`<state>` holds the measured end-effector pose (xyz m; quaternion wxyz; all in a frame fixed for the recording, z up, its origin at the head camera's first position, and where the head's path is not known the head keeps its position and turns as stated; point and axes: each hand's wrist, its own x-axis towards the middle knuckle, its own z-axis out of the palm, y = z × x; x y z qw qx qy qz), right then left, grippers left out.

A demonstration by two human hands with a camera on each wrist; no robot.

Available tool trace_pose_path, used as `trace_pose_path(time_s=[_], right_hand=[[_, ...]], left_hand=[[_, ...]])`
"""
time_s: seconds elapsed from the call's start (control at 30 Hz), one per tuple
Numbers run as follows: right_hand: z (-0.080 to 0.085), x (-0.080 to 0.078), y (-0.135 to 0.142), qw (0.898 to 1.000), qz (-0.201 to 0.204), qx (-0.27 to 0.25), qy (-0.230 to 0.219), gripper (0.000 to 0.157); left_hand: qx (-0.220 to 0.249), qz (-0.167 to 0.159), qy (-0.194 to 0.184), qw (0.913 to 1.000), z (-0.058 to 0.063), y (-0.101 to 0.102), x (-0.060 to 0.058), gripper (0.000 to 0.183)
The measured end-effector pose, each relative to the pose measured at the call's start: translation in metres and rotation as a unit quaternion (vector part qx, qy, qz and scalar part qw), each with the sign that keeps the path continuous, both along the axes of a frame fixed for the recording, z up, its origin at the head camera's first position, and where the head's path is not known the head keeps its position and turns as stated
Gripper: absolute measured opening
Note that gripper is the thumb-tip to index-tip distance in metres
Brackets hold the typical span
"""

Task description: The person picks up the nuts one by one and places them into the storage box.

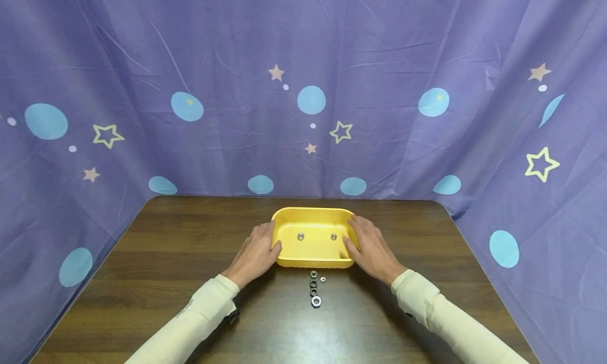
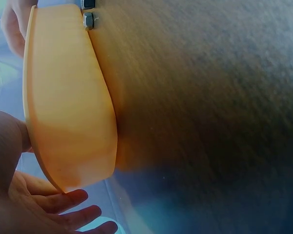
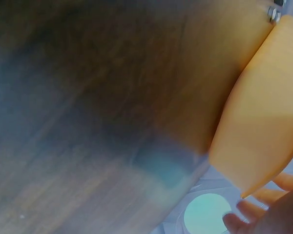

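Note:
A yellow plastic tray point(image 1: 313, 263) with rounded corners stands on the table. My left hand point(image 1: 256, 251) grips its left end, the thumb over the rim and the fingers along the outside. At the opposite end, my right hand point(image 1: 374, 248) holds the tray the same way. Inside lie two metal nuts, one left of the middle point(image 1: 301, 236) and another nearer the right point(image 1: 334, 236). The left wrist view shows the tray's outer wall point(image 2: 71, 97) between thumb and fingers. In the right wrist view, the right thumb is mostly hidden behind the tray wall point(image 3: 263, 107).
In front of the tray, several nuts form a short column on the wooden table point(image 1: 189, 258), with a larger silver nut point(image 1: 316, 301) closest to me. A small nut point(image 1: 323, 279) sits just right of the column. A purple patterned curtain point(image 1: 227, 90) surrounds the table's back and sides.

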<state>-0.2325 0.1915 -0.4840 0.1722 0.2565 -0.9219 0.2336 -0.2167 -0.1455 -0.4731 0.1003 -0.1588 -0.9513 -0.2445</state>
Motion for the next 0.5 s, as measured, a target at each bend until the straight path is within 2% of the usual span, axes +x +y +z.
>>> trace_pose_path(time_s=[0.23,0.5], right_hand=[[0.003,0.012,-0.004,0.999,0.012,-0.009,0.039,0.046],[0.012,0.039,-0.019,0.997,0.048,-0.029,0.06,0.043]], left_hand=[[0.002,0.002,-0.012,0.9999,0.0,-0.001,0.001,0.064],[0.002,0.007,-0.004,1.0,0.001,0.002,0.001,0.063]])
